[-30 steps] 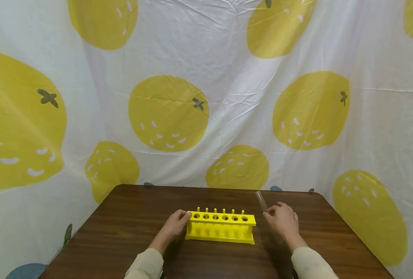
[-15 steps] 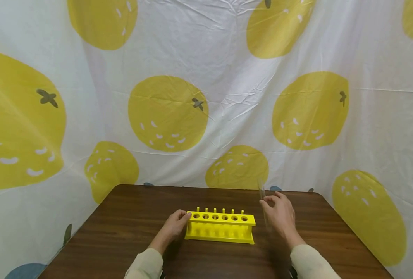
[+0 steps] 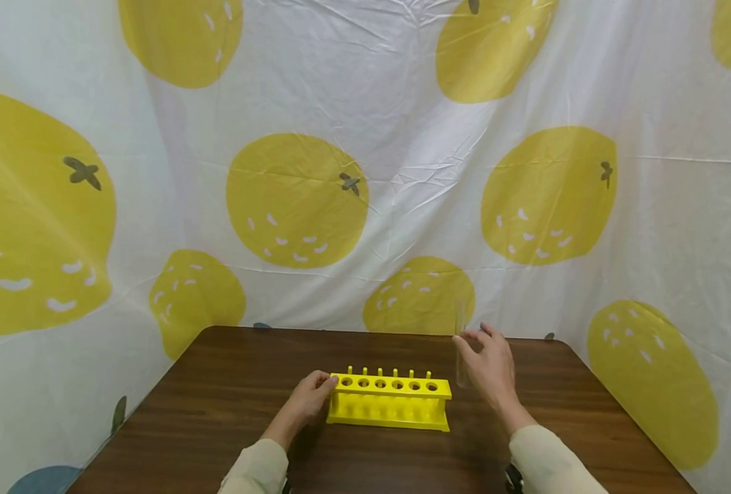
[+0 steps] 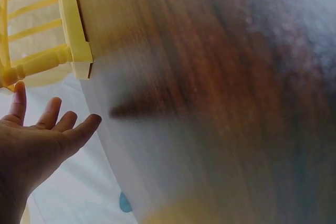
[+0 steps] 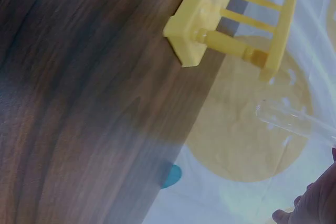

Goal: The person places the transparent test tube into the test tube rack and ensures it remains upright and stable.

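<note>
A yellow test tube rack (image 3: 390,393) stands on the table, its row of round holes facing up and no tubes in them. My left hand (image 3: 306,399) grips the left end of its top plate; in the left wrist view one fingertip meets the plate's corner while the other fingers (image 4: 51,111) spread loosely. Right of the rack, my right hand (image 3: 490,363) pinches a clear glass test tube (image 3: 461,370) between thumb and fingertips. The tube is upright, above the tabletop. In the right wrist view its lower end (image 5: 278,115) points toward the rack's right end.
The brown wood-grain table (image 3: 230,370) reaches back to a white curtain (image 3: 396,226) printed with large yellow fruit, which also hangs along both sides. Short yellow pegs (image 3: 380,372) rise along the rack's back.
My right hand has lifted and shifted slightly left, turning the test tube from slanted to upright. The left hand and the rack have stayed in place.
</note>
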`<action>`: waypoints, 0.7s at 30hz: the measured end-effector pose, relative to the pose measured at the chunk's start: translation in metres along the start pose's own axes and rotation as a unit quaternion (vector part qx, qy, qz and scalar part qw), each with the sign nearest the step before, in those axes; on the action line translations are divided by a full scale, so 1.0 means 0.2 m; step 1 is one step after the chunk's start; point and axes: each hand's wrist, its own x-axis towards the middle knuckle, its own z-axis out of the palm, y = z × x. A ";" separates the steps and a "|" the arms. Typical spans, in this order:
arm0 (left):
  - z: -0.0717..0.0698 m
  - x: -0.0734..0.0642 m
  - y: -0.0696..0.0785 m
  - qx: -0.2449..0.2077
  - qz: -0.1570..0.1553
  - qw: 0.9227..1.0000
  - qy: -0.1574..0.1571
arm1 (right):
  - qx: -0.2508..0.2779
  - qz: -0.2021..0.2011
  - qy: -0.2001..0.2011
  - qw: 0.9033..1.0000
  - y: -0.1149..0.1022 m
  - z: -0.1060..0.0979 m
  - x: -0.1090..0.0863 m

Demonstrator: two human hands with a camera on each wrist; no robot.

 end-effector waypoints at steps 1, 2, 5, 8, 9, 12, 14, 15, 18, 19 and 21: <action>0.00 0.00 0.00 0.000 0.001 1.000 -0.001 | 0.005 -0.003 0.005 1.000 -0.01 0.00 0.00; 0.00 0.00 0.00 0.001 0.002 1.000 -0.001 | 0.010 -0.006 0.008 1.000 -0.02 0.00 0.00; 0.00 0.00 0.00 0.002 0.003 1.000 -0.003 | 0.023 -0.008 0.012 1.000 -0.05 0.00 0.01; 0.00 0.00 -0.01 0.001 0.001 1.000 -0.006 | 0.039 -0.001 0.010 0.999 -0.07 0.01 0.01; 0.00 0.00 -0.01 0.001 0.001 1.000 -0.007 | 0.044 0.001 0.009 0.999 -0.07 0.01 0.01; 0.00 0.00 -0.01 0.001 0.002 1.000 -0.008 | 0.055 0.012 0.010 0.998 -0.08 0.02 0.00; -0.01 0.00 -0.01 0.001 0.003 1.000 -0.008 | 0.062 0.018 0.010 0.998 -0.09 0.03 0.00; -0.01 0.00 -0.01 0.001 0.003 1.000 -0.008 | 0.065 0.021 0.010 0.998 -0.09 0.03 0.00; -0.01 0.00 -0.01 0.003 0.003 1.000 -0.008 | 0.072 0.025 0.007 0.997 -0.10 0.04 -0.01; -0.01 0.00 -0.01 0.004 0.003 1.000 -0.008 | 0.074 0.025 0.005 0.997 -0.10 0.04 -0.01; -0.01 0.00 -0.01 0.005 0.002 1.000 -0.007 | 0.078 0.025 0.003 0.997 -0.11 0.05 -0.02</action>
